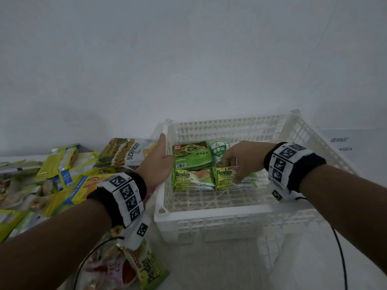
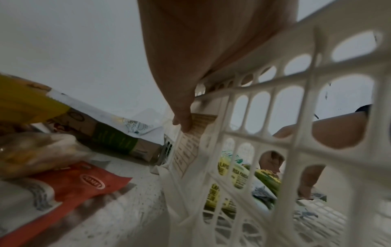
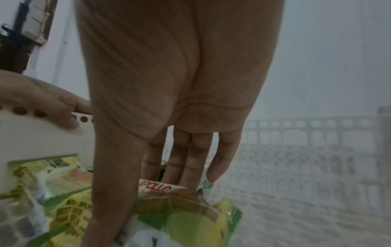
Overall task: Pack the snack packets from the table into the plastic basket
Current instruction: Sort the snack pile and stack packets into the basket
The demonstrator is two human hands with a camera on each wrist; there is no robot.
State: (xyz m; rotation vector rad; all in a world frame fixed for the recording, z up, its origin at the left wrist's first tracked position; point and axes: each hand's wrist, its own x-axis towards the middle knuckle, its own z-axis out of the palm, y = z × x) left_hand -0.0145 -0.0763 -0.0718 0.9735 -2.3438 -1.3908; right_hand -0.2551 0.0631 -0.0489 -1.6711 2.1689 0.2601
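Pandan packet pinched by right hand inside basket; left hand grips rim.

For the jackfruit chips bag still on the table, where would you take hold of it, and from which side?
Pinch the jackfruit chips bag at its white far end, coming from above. It lies flat on the pile beside the basket, and the left hand gripping the basket's rim is nearest; that end looks uncovered.
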